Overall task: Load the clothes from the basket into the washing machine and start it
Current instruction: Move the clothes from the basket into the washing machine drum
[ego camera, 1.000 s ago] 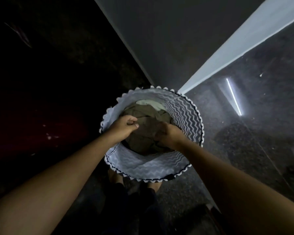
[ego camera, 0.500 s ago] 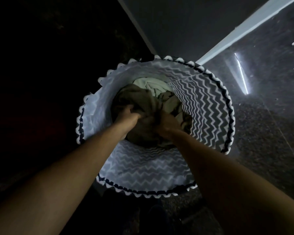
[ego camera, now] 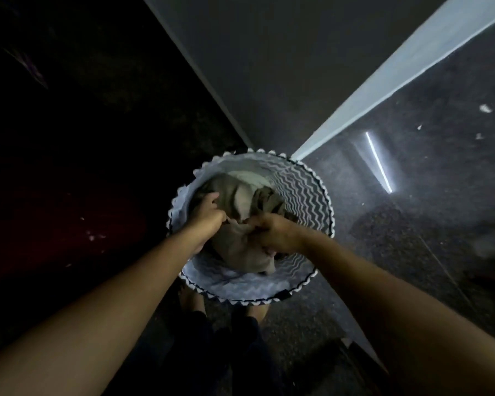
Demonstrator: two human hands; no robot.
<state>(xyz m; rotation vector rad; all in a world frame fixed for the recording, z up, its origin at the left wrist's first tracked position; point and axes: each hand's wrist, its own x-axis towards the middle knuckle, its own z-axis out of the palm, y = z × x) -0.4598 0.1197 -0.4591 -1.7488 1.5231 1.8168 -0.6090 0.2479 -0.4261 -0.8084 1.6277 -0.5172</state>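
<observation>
**A:** While both arms reached down, how many things did you count?

**B:** One basket (ego camera: 307,195), round and zigzag-lined, stood on the floor at the centre of the frame. Two hands were inside it. I could tell two pieces of clothing apart: an olive-brown garment (ego camera: 240,250) on top, and a paler cloth (ego camera: 252,178) under it at the basket's far side.

**A:** And the fingers?

**B:** The left hand (ego camera: 209,217) had its fingers curled into the olive-brown garment at the basket's left side. The right hand (ego camera: 277,235) pinched a bunched fold of the same garment toward the lower right. The cloth was gathered between them.

**A:** Edges, and room to move?

**B:** The scalloped rim ringed both hands all round. One grey wall (ego camera: 269,67) rose above the basket, and one pale strip (ego camera: 397,70) ran from the upper right down to the rim. The left of the frame was too dark to read. On the right the glossy floor (ego camera: 412,238) lay open, with one bright streak (ego camera: 379,164) reflected in it.
</observation>
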